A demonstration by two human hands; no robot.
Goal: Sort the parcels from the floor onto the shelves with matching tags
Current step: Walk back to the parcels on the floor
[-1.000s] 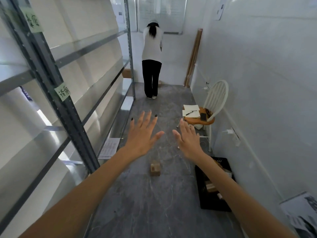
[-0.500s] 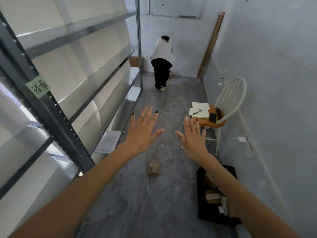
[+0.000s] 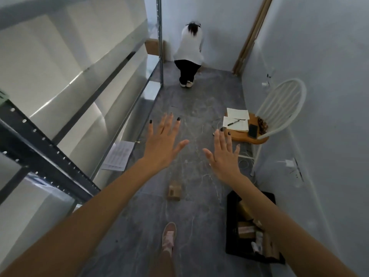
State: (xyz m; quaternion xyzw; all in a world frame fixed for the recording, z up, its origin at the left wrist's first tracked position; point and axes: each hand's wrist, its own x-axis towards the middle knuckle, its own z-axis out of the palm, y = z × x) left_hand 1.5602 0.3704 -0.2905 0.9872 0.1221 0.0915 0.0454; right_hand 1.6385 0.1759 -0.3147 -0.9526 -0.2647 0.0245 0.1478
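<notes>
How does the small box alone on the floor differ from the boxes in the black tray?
The lone box lies by itself on the bare floor mid-aisle; the tray boxes are crowded together in the black tray by the right wall. The lone box is fully visible; the tray boxes are partly hidden behind the right arm. All look like brown cardboard.

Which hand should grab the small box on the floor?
Left, probably. The left hand is open and roughly above the box; the right hand hangs further right, toward the black bin. Both are empty.
</notes>
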